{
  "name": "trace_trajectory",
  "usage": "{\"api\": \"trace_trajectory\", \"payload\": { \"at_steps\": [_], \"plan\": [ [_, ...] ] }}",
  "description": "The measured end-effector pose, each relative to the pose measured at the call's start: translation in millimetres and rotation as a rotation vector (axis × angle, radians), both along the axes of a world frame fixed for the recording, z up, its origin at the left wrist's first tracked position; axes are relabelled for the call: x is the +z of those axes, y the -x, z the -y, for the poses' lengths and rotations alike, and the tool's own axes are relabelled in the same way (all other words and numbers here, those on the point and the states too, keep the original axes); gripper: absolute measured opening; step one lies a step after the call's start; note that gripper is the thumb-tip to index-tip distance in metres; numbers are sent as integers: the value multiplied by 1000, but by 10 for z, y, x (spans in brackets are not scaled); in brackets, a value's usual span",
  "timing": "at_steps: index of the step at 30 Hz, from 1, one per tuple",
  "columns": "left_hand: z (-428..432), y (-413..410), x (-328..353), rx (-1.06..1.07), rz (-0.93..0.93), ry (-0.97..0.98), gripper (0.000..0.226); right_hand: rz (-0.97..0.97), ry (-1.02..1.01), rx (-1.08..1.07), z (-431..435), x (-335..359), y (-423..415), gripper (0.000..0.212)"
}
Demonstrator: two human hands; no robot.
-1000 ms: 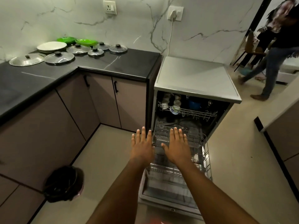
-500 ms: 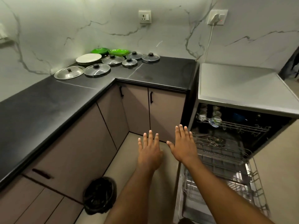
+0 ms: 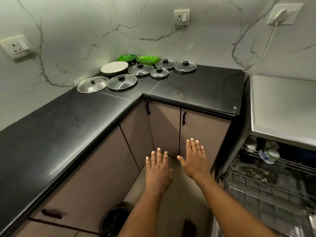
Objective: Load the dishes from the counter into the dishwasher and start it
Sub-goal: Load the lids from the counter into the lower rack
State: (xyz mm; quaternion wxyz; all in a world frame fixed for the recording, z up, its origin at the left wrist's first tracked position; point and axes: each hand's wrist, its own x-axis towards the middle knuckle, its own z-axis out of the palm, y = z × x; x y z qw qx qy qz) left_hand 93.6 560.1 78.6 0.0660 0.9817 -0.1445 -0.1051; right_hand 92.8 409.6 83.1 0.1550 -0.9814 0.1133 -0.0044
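Both hands, left hand [image 3: 158, 170] & right hand [image 3: 194, 160], spread flat, empty. Glass lids [image 3: 122, 81]: likely fragile, slick; grip by knob.

- The counter [image 3: 65, 127] is black stone, polished and faintly glossy.
- The wall [image 3: 85, 31] is smooth veined marble.
- The steel lid [image 3: 93, 84] is shiny metal.
- The glass lids [image 3: 122, 82] are clear, metal-rimmed.
- The green plates [image 3: 147, 59] look like glossy plastic.
- The dishwasher [image 3: 282, 106] top is brushed matt metal, with wire racks [image 3: 266, 182].
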Motion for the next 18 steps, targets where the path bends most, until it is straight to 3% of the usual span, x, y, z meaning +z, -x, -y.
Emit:
{"api": "trace_trajectory", "payload": {
  "at_steps": [10,18],
  "plan": [
    [410,-1381,143,94,-16,4,69,-31,-15,100,292,-43,-1587,81],
    [173,-2402,172,198,-9,4,70,-39,16,163,167,-44,-2608,81]
  ]
}}
